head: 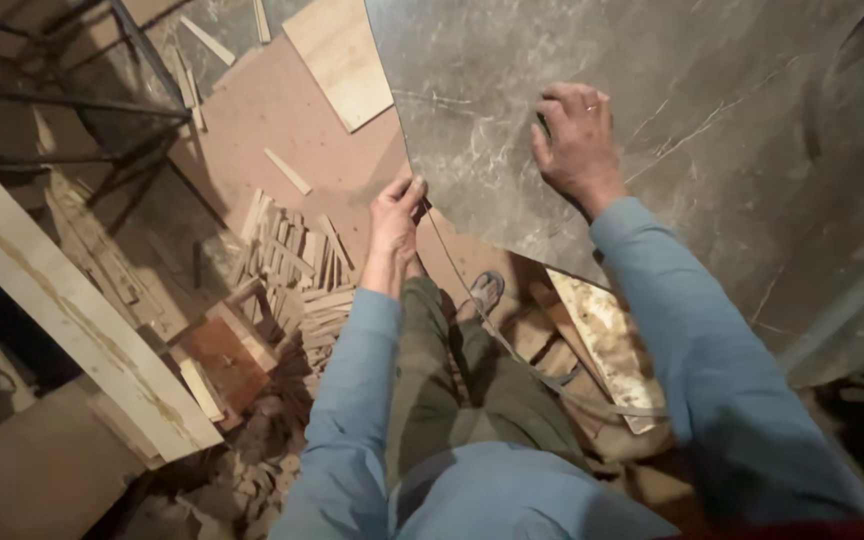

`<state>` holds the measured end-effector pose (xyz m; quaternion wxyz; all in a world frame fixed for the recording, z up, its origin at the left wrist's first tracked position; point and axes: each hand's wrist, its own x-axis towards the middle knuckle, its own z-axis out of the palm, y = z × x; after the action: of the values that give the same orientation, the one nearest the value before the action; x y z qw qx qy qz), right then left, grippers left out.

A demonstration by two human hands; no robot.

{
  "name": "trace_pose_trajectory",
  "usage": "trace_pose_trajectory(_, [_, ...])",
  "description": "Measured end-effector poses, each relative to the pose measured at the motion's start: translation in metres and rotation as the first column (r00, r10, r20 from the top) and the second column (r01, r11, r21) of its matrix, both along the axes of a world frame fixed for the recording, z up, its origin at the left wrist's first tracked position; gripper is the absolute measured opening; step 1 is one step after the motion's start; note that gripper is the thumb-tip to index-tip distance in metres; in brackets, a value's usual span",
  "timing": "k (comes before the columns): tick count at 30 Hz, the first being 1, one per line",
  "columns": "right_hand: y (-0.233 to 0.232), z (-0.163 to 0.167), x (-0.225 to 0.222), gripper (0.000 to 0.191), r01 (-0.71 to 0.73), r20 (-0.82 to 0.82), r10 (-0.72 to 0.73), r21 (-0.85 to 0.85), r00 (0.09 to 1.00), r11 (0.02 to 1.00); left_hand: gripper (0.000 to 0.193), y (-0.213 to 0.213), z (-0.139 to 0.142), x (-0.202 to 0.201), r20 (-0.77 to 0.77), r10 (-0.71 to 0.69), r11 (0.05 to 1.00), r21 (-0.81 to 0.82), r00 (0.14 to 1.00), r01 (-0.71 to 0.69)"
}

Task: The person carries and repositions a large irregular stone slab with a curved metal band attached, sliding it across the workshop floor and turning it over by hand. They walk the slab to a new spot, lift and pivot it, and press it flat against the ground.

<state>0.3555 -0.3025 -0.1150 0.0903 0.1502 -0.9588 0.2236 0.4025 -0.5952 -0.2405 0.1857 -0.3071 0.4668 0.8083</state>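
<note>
A large dark grey marble-patterned sheet fills the upper right of the head view. My left hand grips its lower left edge, fingers curled around the rim, and a thin trimmed strip curls down from that edge past my leg. My right hand presses palm down on the sheet's face, fingers bent. Both arms wear blue sleeves. My foot in a sandal stands on the floor below the sheet.
A pile of several short wood offcuts lies on the floor at left. A long pale board runs diagonally at far left. A light plywood piece lies above. A dark metal frame stands top left.
</note>
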Motion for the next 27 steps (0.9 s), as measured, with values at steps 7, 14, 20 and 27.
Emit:
trace_pose_trajectory(7, [0.002,-0.005,0.002,0.029,-0.022,0.0,0.022,-0.008,1.0,1.0,0.012,-0.019,-0.037,0.007,-0.121,-0.121,0.981,0.136,0.985,0.137])
trace_pose_trajectory(14, [0.011,-0.018,0.006,0.025,-0.038,-0.013,0.038,-0.033,0.999,0.999,0.068,-0.004,-0.027,-0.068,-0.194,-0.144,0.976,0.134,0.97,0.172])
trace_pose_trajectory(20, [0.014,-0.025,0.008,0.027,-0.036,-0.016,0.035,-0.024,0.999,0.999,0.081,0.009,-0.032,-0.11,-0.129,-0.083,0.996,-0.001,0.988,0.084])
trace_pose_trajectory(27, [0.017,-0.053,0.017,0.028,0.028,0.001,-0.028,0.14,1.0,0.99,0.062,0.004,-0.074,-0.078,-0.384,0.026,1.0,0.02,0.923,-0.019])
